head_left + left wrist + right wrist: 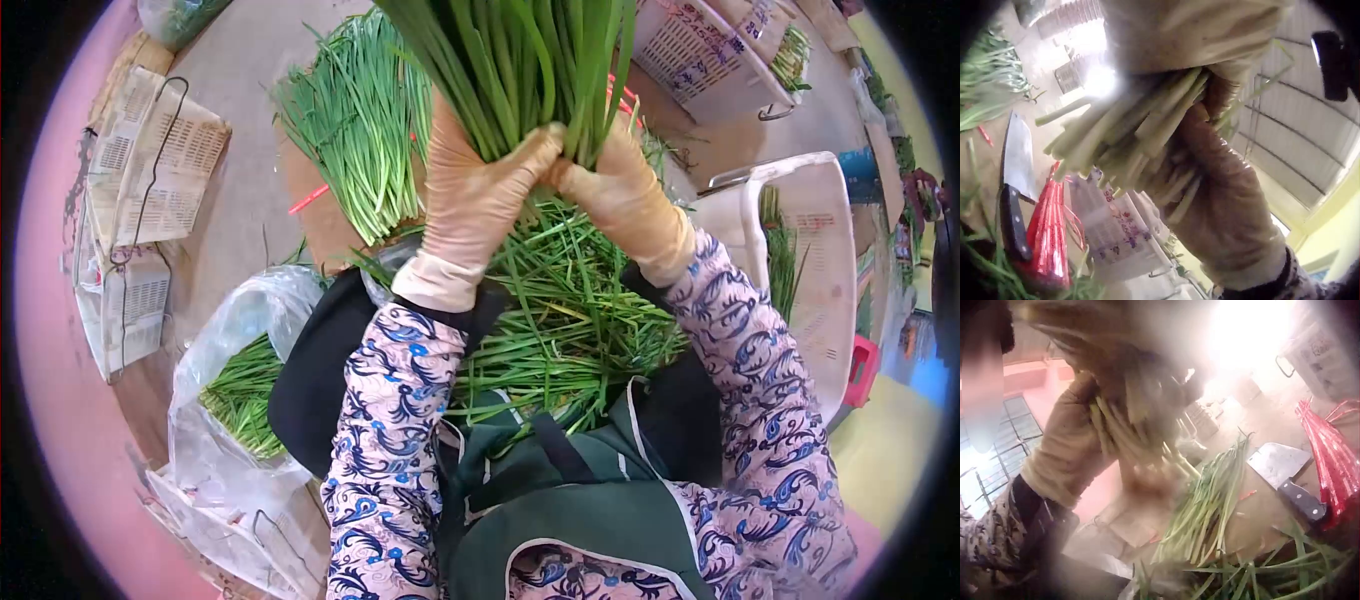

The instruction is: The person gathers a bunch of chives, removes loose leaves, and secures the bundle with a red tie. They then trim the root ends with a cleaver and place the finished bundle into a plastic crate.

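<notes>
Both hands wear pale gloves and grip one thick bunch of green garlic chives, raised before the chest with the leaves pointing up and away. My left hand wraps the bunch from the left, and my right hand wraps it from the right, with the thumbs meeting in front. Pale stem ends stick out below the hands in the left wrist view. Under the hands, loose chives cover the lap over a dark green apron. The right wrist view is blurred around the held stems.
A laid-out pile of chives lies ahead on the left. A cleaver lies beside a bundle of red ties. Clear plastic bag with chives sits at left; white crates stand left and right.
</notes>
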`<control>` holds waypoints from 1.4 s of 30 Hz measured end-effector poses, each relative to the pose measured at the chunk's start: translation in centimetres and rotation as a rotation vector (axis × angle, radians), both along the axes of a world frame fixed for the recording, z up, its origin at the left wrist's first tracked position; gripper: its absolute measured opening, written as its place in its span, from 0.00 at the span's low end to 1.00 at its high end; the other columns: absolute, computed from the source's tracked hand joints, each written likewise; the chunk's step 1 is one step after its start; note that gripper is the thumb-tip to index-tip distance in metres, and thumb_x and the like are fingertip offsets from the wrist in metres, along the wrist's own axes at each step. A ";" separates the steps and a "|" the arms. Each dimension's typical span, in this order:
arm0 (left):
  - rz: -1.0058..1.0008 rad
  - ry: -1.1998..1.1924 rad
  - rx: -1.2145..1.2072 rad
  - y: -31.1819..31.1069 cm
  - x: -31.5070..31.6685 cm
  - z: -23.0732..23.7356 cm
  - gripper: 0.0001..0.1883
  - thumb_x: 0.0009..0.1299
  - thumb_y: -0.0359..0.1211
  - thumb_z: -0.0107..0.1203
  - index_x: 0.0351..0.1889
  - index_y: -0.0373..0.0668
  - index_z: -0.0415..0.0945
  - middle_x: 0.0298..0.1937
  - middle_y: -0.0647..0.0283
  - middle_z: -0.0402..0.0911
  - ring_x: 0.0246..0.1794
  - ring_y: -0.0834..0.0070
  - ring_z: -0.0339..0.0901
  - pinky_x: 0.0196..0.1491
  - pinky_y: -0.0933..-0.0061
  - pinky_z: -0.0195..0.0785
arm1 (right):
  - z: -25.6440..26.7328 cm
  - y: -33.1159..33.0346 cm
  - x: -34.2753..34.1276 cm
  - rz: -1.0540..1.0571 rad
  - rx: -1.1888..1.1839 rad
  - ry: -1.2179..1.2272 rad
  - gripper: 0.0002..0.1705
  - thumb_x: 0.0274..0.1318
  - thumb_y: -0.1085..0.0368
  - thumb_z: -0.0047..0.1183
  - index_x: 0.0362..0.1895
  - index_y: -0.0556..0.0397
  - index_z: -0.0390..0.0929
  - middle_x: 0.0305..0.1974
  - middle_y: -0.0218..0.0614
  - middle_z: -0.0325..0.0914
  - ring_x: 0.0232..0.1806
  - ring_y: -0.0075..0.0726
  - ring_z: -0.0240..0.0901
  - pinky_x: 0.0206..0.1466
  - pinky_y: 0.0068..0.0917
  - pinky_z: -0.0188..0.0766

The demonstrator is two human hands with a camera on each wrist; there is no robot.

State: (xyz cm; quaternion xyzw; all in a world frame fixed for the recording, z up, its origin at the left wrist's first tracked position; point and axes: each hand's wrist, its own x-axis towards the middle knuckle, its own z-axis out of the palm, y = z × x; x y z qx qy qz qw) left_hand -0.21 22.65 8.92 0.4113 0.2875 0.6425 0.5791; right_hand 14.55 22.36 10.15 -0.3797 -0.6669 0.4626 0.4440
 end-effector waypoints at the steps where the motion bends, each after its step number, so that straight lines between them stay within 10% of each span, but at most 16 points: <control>1: -0.025 0.020 0.008 1.1 -0.4 -0.3 0.32 0.61 0.16 0.63 0.62 0.43 0.66 0.50 0.63 0.81 0.50 0.74 0.80 0.50 0.73 0.77 | -0.7 1.1 -0.1 -0.008 0.051 -0.020 0.33 0.56 0.75 0.59 0.66 0.58 0.63 0.56 0.35 0.74 0.57 0.31 0.69 0.60 0.30 0.69; 4: 0.059 0.111 0.049 3.4 -1.0 -0.7 0.19 0.63 0.18 0.64 0.52 0.41 0.77 0.46 0.65 0.84 0.44 0.78 0.81 0.47 0.75 0.76 | -2.7 4.3 -0.3 -0.023 0.266 -0.118 0.30 0.55 0.73 0.62 0.62 0.58 0.68 0.54 0.38 0.77 0.56 0.35 0.72 0.59 0.31 0.70; 16: -0.004 0.118 -0.247 7.2 -2.1 -14.5 0.16 0.64 0.24 0.65 0.49 0.37 0.78 0.44 0.61 0.85 0.39 0.75 0.82 0.41 0.73 0.79 | -13.4 7.1 -1.6 -0.020 -0.325 0.166 0.20 0.61 0.65 0.58 0.56 0.55 0.72 0.42 0.35 0.78 0.44 0.33 0.74 0.49 0.30 0.75; 26: 0.096 -0.096 -0.165 3.8 -6.6 -3.4 0.17 0.62 0.25 0.67 0.49 0.34 0.79 0.44 0.58 0.85 0.39 0.74 0.82 0.43 0.73 0.77 | 0.0 5.6 -6.4 0.125 -0.040 -0.455 0.17 0.53 0.62 0.57 0.46 0.58 0.79 0.38 0.38 0.81 0.40 0.32 0.75 0.46 0.32 0.72; 30: 0.167 0.251 -0.277 3.1 -13.7 -0.2 0.21 0.60 0.31 0.69 0.49 0.32 0.78 0.42 0.57 0.85 0.37 0.73 0.82 0.44 0.74 0.76 | -0.5 6.5 -12.4 0.158 -0.269 -0.205 0.24 0.48 0.58 0.59 0.48 0.58 0.80 0.35 0.39 0.81 0.36 0.32 0.76 0.42 0.31 0.72; 34: 0.192 0.397 -0.456 5.0 -16.1 -8.9 0.28 0.62 0.42 0.68 0.54 0.32 0.76 0.48 0.52 0.84 0.46 0.67 0.82 0.48 0.68 0.75 | -5.1 8.2 -14.0 0.286 -0.638 -0.356 0.27 0.45 0.55 0.62 0.48 0.60 0.80 0.40 0.48 0.83 0.40 0.41 0.80 0.44 0.33 0.75; 37: 0.342 1.029 -0.615 3.6 -17.3 -14.0 0.36 0.57 0.50 0.70 0.55 0.33 0.74 0.52 0.46 0.82 0.53 0.52 0.80 0.56 0.59 0.70 | -11.7 6.3 -16.2 -0.007 -0.523 -0.556 0.36 0.45 0.51 0.64 0.53 0.63 0.75 0.42 0.49 0.82 0.43 0.45 0.81 0.48 0.34 0.77; 42: 0.377 1.088 -0.628 3.3 -17.2 -12.2 0.39 0.57 0.53 0.70 0.55 0.32 0.73 0.54 0.42 0.78 0.55 0.48 0.77 0.58 0.56 0.68 | -12.4 6.9 -16.7 -0.003 -0.557 -0.547 0.40 0.42 0.47 0.65 0.54 0.64 0.74 0.45 0.56 0.82 0.48 0.53 0.81 0.51 0.37 0.76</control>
